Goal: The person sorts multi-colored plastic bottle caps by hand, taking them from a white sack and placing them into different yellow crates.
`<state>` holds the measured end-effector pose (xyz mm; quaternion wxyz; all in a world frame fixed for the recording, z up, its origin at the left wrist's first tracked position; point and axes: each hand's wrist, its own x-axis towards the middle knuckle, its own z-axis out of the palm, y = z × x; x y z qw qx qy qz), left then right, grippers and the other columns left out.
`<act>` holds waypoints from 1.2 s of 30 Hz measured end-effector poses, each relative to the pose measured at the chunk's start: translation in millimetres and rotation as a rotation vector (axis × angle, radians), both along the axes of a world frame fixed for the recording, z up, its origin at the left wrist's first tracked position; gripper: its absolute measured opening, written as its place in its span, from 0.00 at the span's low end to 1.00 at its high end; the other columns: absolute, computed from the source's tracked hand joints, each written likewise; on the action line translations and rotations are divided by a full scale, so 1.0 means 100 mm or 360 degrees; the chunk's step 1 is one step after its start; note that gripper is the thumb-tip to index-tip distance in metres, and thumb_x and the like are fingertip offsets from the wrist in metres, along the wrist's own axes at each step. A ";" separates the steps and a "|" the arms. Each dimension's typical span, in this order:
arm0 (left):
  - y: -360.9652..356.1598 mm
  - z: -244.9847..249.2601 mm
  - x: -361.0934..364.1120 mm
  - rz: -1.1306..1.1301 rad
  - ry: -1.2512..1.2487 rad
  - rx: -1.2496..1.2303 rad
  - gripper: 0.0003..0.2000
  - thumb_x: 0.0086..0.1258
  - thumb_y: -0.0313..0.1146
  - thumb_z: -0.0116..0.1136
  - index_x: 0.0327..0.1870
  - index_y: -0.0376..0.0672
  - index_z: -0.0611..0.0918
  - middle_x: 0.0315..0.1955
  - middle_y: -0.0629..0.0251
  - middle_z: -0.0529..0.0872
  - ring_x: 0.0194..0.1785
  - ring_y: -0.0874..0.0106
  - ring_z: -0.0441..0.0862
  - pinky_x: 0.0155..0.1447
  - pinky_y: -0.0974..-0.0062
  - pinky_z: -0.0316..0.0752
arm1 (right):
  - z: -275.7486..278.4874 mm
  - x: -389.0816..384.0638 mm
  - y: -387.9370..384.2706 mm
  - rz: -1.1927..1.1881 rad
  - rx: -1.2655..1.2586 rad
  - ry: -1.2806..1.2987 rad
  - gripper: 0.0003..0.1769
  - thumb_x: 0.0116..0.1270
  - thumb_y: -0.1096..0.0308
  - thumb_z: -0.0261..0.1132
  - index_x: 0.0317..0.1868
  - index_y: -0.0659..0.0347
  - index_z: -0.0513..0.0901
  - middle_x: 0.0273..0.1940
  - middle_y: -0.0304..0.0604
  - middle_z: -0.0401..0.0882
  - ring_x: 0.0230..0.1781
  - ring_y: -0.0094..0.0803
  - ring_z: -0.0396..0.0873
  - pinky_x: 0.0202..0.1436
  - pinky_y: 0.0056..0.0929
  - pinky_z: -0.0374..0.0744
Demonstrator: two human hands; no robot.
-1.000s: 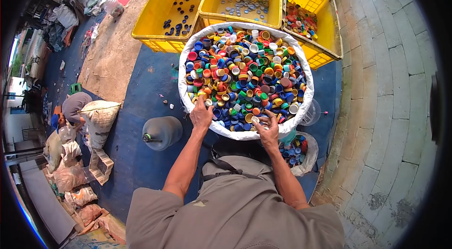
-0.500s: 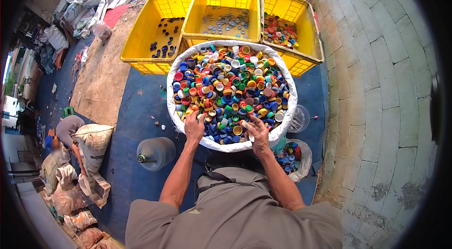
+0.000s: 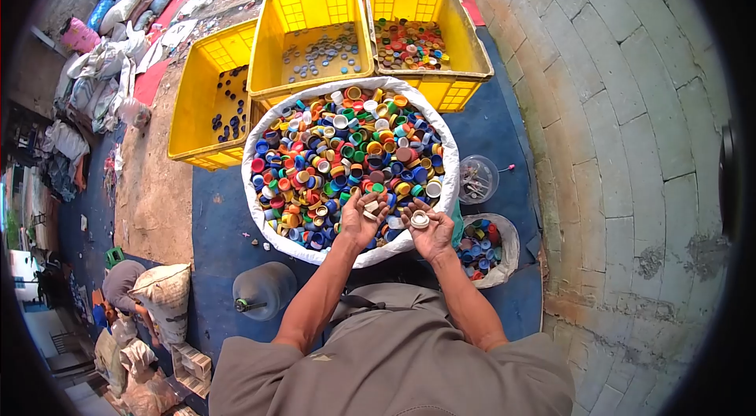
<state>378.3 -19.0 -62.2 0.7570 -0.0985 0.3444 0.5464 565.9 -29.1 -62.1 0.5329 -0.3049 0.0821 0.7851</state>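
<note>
A large round sack with a rolled white rim is heaped with plastic bottle caps of many colours. Over its near edge, my left hand is turned palm up, fingers curled around a few whitish bottle caps. Close beside it on the right, my right hand is also palm up and cupped, with a white bottle cap resting on the fingers. Both hands are just above the heap, a small gap between them.
Three yellow crates stand beyond the sack: dark caps in the left crate, pale blue in the middle crate, red and mixed in the right crate. A smaller sack, clear tub, large bottle and co-worker are nearby.
My hands have come closer together and turned palm up, with white caps now showing in both. The view has swung, so the sack and crates sit further left.
</note>
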 end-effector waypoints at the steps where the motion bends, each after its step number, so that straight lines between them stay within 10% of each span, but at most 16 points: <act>1: 0.09 -0.05 0.08 -0.0032 0.0041 -0.0075 0.26 0.76 0.50 0.40 0.52 0.30 0.73 0.40 0.53 0.80 0.42 0.62 0.79 0.48 0.69 0.78 | -0.04 0.03 0.02 -0.0077 -0.0116 -0.0045 0.23 0.54 0.71 0.51 0.50 0.73 0.75 0.45 0.54 0.78 0.51 0.46 0.77 0.62 0.45 0.73; 5: 0.78 0.07 0.37 -0.0028 0.0077 -0.0373 0.26 0.74 0.50 0.41 0.51 0.28 0.69 0.46 0.51 0.73 0.44 0.62 0.75 0.51 0.65 0.76 | -0.18 0.19 0.52 -0.0185 -0.0098 -0.0217 0.19 0.55 0.70 0.48 0.44 0.75 0.69 0.42 0.55 0.71 0.47 0.48 0.72 0.65 0.49 0.69; 7: 1.37 0.29 0.46 0.0006 -0.0067 0.0152 0.37 0.73 0.52 0.42 0.67 0.22 0.55 0.54 0.45 0.69 0.50 0.58 0.72 0.58 0.61 0.72 | 0.26 0.21 1.16 -0.0356 0.0082 0.0098 0.19 0.52 0.70 0.49 0.42 0.77 0.66 0.44 0.60 0.70 0.46 0.50 0.71 0.63 0.49 0.70; 10: 2.07 1.28 0.47 0.0151 -0.0390 0.0487 0.50 0.70 0.56 0.47 0.70 0.26 0.31 0.72 0.35 0.36 0.76 0.48 0.42 0.77 0.58 0.44 | 1.26 0.22 1.83 -0.0286 0.0620 0.0265 0.20 0.48 0.73 0.50 0.41 0.80 0.63 0.61 0.72 0.60 0.67 0.61 0.60 0.73 0.56 0.58; 12: 2.20 1.69 0.40 0.0249 -0.0324 0.0693 0.53 0.67 0.57 0.51 0.69 0.27 0.28 0.71 0.34 0.28 0.77 0.49 0.28 0.78 0.59 0.31 | 1.69 0.16 1.98 -0.0486 0.0513 0.0114 0.49 0.46 0.76 0.51 0.71 0.76 0.42 0.72 0.66 0.46 0.73 0.58 0.52 0.74 0.51 0.56; 15: 2.02 1.67 0.24 0.0260 0.0015 0.0778 0.49 0.68 0.53 0.53 0.71 0.26 0.35 0.72 0.35 0.33 0.77 0.49 0.33 0.79 0.57 0.37 | 1.52 0.17 1.94 -0.0551 0.0714 -0.0236 0.52 0.49 0.78 0.52 0.73 0.70 0.34 0.74 0.67 0.35 0.75 0.58 0.44 0.74 0.51 0.56; 21: 1.05 0.36 -0.39 0.0192 0.0607 0.0295 0.18 0.72 0.46 0.52 0.50 0.40 0.75 0.46 0.61 0.78 0.47 0.65 0.77 0.57 0.62 0.74 | 0.43 0.26 0.87 -0.0176 0.0425 -0.1105 0.38 0.57 0.76 0.59 0.68 0.72 0.54 0.63 0.61 0.63 0.58 0.43 0.71 0.59 0.36 0.74; 26: 0.05 -0.26 -0.65 0.0221 0.1150 -0.0119 0.12 0.70 0.41 0.57 0.46 0.44 0.76 0.33 0.70 0.81 0.26 0.83 0.71 0.31 0.83 0.68 | -0.27 0.26 -0.02 0.0286 0.0499 -0.2294 0.21 0.59 0.75 0.60 0.55 0.69 0.75 0.43 0.47 0.82 0.42 0.31 0.80 0.48 0.27 0.78; 36: -0.75 -0.30 -0.36 0.0111 0.1440 -0.0125 0.08 0.71 0.33 0.56 0.41 0.39 0.77 0.29 0.69 0.80 0.21 0.84 0.68 0.25 0.85 0.63 | -0.25 0.12 0.37 0.0582 0.1105 -0.3064 0.13 0.56 0.71 0.67 0.42 0.63 0.81 0.25 0.43 0.76 0.28 0.39 0.75 0.38 0.36 0.74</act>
